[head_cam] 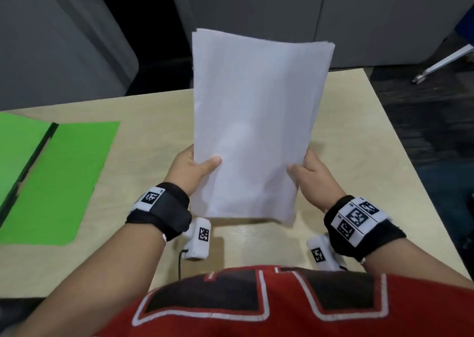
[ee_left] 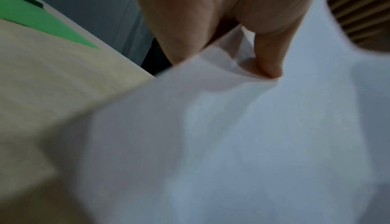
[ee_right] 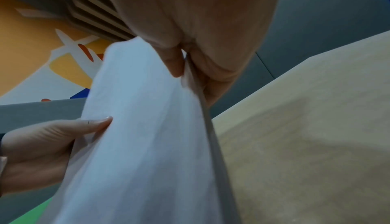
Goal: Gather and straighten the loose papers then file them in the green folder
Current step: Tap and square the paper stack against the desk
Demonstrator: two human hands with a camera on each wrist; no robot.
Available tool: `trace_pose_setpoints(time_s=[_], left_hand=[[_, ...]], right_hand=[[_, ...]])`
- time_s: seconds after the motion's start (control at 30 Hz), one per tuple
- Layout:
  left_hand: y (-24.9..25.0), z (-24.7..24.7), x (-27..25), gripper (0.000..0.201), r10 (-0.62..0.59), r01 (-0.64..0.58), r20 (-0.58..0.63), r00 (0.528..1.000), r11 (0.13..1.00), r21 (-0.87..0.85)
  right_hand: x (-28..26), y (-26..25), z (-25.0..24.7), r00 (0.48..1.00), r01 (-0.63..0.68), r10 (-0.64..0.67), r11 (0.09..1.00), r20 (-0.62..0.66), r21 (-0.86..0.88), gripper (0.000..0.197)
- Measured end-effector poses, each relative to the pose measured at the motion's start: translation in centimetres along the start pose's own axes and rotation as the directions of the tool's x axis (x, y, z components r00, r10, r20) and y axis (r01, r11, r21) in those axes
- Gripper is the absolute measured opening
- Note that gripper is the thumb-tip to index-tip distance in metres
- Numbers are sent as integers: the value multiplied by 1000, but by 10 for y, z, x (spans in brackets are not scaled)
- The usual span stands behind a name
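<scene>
A stack of white papers [head_cam: 256,121] stands nearly upright above the middle of the table, its lower edge close to the tabletop. My left hand [head_cam: 191,167] grips the stack's lower left edge, thumb on the front. My right hand [head_cam: 311,173] grips the lower right edge in the same way. The left wrist view shows my left hand [ee_left: 249,44] pinching the papers [ee_left: 232,136]. In the right wrist view my right hand [ee_right: 187,61] pinches the papers [ee_right: 143,127]. The green folder [head_cam: 59,180] lies open and flat on the table's left side.
The light wooden table [head_cam: 346,136] ends at its far edge behind the papers and at a right edge beyond my right hand. Grey cabinets [head_cam: 372,15] stand behind it. A chair leg with a caster [head_cam: 436,64] is on the floor at the far right.
</scene>
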State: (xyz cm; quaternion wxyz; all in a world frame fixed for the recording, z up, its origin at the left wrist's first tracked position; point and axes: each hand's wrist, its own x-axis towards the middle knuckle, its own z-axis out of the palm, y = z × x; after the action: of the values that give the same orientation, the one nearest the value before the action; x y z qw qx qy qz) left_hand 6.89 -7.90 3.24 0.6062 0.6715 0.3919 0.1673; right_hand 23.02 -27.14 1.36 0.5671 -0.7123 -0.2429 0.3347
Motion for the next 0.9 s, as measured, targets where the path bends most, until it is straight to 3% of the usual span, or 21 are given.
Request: trace_pose_setpoints(time_s=[0.1, 0.2, 0.33, 0.6, 0.7, 0.9], left_hand=[[0, -2, -4, 28, -22, 23, 15, 1000, 997, -67], [-5, -3, -11, 58, -26, 28, 17, 999, 994, -107], [-6, -3, -15, 72, 19, -15, 42, 999, 995, -98], [1, -16, -8, 19, 81, -79, -136, 987, 997, 16], [-3, -32, -2, 19, 81, -81, -150, 985, 997, 5], [-12, -75, 8, 14, 103, -108, -156, 982, 994, -25]], right_hand=[[-3, 0, 3, 1000, -12, 10, 997, 28, 76, 44], [-7, 0, 4, 999, -26, 24, 995, 26, 100, 49], [-8, 1, 2, 997, -55, 47, 989, 63, 137, 34], [-2, -14, 23, 999, -51, 48, 976, 17, 210, 27], [1, -23, 41, 998, 17, -4, 979, -66, 203, 15], [5, -31, 84, 980, 32, 9, 979, -199, 202, 14]])
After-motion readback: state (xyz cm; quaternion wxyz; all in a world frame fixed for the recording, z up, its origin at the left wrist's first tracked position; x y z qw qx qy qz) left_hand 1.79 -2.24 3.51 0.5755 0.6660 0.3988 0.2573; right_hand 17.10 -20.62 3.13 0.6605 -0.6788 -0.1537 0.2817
